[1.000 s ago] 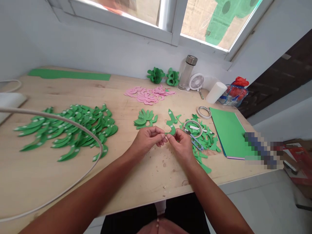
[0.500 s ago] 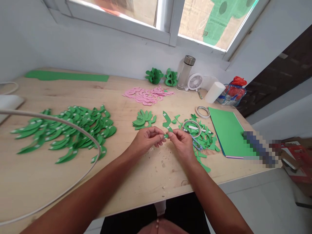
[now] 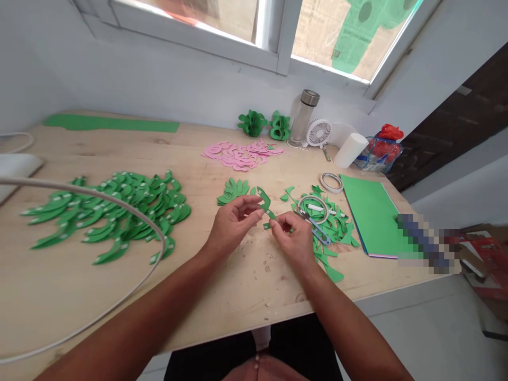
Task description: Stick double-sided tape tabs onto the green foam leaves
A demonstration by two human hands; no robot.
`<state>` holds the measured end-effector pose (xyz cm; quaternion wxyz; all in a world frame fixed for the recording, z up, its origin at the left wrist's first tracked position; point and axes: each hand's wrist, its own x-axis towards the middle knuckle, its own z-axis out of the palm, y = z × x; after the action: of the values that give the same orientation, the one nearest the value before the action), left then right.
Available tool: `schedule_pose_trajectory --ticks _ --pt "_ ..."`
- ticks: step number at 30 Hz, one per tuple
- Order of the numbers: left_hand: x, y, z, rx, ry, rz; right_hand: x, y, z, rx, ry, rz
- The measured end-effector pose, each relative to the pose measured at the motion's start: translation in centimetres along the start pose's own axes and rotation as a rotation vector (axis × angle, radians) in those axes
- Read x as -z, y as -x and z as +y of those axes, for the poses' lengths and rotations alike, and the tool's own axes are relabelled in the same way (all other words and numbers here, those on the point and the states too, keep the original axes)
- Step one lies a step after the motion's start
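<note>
In front of me, above the table, a curved green paper cutout (image 3: 264, 197) with small white squares is held up between my hands. My left hand (image 3: 234, 225) has its thumb and fingers closed at the cutout's left edge. My right hand (image 3: 292, 233) pinches its lower end, with another bit of green showing by the fingertips. Just beyond my left hand lies a small group of green paper leaves (image 3: 234, 189). To the right of my right hand are green paper scraps (image 3: 337, 227), with scissors (image 3: 320, 233) and a tape roll (image 3: 326, 214) on them.
A large pile of green cutouts (image 3: 130, 203) covers the left side, crossed by a white cable (image 3: 162, 238). Pink cutouts (image 3: 238, 156) lie farther back. A glass bottle (image 3: 301, 119), a small fan (image 3: 318, 132) and green paper sheets (image 3: 377, 217) are on the right.
The green cutout has turned and shifted left, with its upper end now beside my left fingers. My left hand has moved slightly up and left; my right hand has barely moved.
</note>
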<state>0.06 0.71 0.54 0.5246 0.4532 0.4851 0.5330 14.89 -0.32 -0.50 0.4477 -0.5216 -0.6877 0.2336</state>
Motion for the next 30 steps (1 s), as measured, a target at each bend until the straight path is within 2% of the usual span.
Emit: schedule_pose_trajectory --ticks 3,6,13,17,22,26,30 --pt "-0.1 0.0 -0.3 0.011 0.0 0.006 -0.2 0.3 0.2 0.165 0.171 0.015" --pt "-0.1 0.0 -0.5 -0.014 -0.038 -0.003 -0.4 0.4 0.5 0.259 0.264 0.023" --pt "0.1 -0.2 -0.8 -0.041 -0.105 -0.002 -0.5 0.5 0.5 0.31 0.298 0.014" --pt "0.0 -0.1 -0.5 -0.024 -0.067 -0.016 -0.3 0.5 0.2 0.257 0.237 -0.021" --pt "0.1 0.1 -0.1 -0.037 -0.089 -0.034 0.2 0.2 -0.3 0.107 0.046 -0.038" --pt "0.1 0.3 -0.3 -0.149 -0.207 -0.131 0.4 0.0 -0.5 -0.047 -0.147 -0.026" --pt "0.1 0.6 -0.3 -0.244 -0.382 -0.224 0.4 -0.1 -0.4 -0.127 -0.274 -0.074"
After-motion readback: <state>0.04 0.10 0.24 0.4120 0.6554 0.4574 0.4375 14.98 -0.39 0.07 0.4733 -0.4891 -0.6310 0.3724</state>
